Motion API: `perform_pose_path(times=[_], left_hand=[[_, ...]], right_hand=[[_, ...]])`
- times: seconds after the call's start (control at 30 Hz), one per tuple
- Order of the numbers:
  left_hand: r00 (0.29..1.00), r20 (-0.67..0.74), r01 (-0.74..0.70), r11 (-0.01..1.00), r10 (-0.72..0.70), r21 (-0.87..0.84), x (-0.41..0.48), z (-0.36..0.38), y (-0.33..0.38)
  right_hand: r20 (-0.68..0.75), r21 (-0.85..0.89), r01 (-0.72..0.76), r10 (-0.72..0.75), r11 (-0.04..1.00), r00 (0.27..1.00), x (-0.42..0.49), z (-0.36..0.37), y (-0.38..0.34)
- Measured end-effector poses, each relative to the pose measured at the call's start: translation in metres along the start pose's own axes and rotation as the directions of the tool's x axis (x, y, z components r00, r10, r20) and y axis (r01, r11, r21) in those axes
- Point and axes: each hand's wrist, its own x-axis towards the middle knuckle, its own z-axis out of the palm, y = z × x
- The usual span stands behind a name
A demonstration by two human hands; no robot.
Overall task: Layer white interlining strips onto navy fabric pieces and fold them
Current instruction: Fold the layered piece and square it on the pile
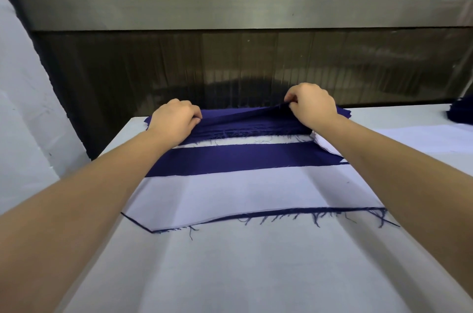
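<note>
Left hand (176, 118) and right hand (311, 105) at far side of surface (230, 274), each pinching one end of top navy piece (245, 116), raised between them off navy stack (256, 129). Nearer the person, white interlining (243, 192) lies flat over a second navy piece (243, 159), well short of both hands.

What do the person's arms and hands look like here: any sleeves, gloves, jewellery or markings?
The left hand and the right hand are bare, with no gloves and no rings that show. The left forearm and the right forearm are bare too: no sleeve, watch, bracelet or marking is in view as far as the frame's edge.
</note>
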Motion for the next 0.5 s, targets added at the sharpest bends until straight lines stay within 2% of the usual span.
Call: perform_pose_path(times=[0.13, 0.27, 0.4, 0.5], left_hand=[[0.993, -0.085, 0.079, 0.996, -0.082, -0.035, -0.002, -0.002, -0.001], [0.982, -0.142, 0.128, 0.992, -0.126, 0.001, -0.005, -0.004, -0.004], [0.972, -0.169, 0.162, 0.987, -0.161, -0.012, -0.013, -0.007, -0.008], [0.972, -0.165, 0.161, 0.985, -0.17, -0.066, -0.021, -0.011, -0.009]], right_hand=[[0.07, -0.074, -0.13, 0.135, 0.989, 0.988, 0.001, 0.002, 0.007], [0.028, -0.132, -0.253, 0.259, 0.958, 0.965, 0.0, 0.003, 0.016], [-0.041, -0.088, -0.272, 0.269, 0.958, 0.962, 0.0, -0.007, 0.024], [-0.127, 0.019, -0.217, 0.217, 0.976, 0.968, -0.005, -0.019, 0.027]])
